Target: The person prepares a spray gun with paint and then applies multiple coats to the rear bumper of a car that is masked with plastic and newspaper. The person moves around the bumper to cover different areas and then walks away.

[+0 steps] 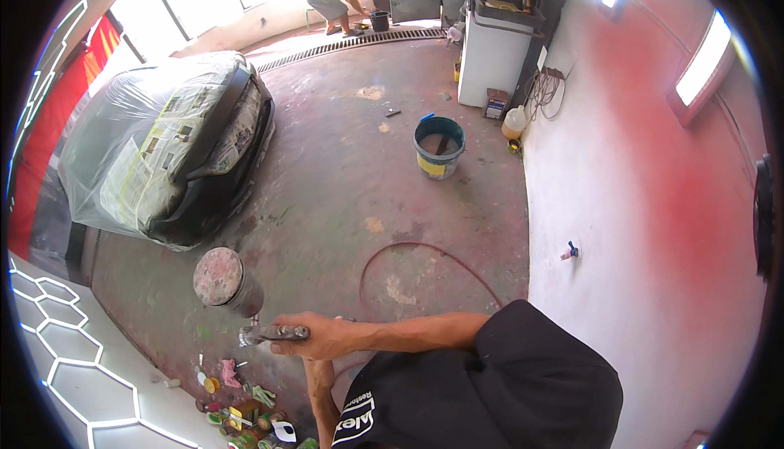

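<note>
Head view: the right hand is wrapping around a dark spray-gun-like tool, which is showing just below a round-topped drum; the left hand is mostly hiding, grip impossible to tell.

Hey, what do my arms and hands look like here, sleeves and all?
Your right hand is gloveless and the right forearm bare, below a loose black short sleeve on a black shirt with white lettering. The left forearm is bare too; the left hand is mostly hidden.
</note>
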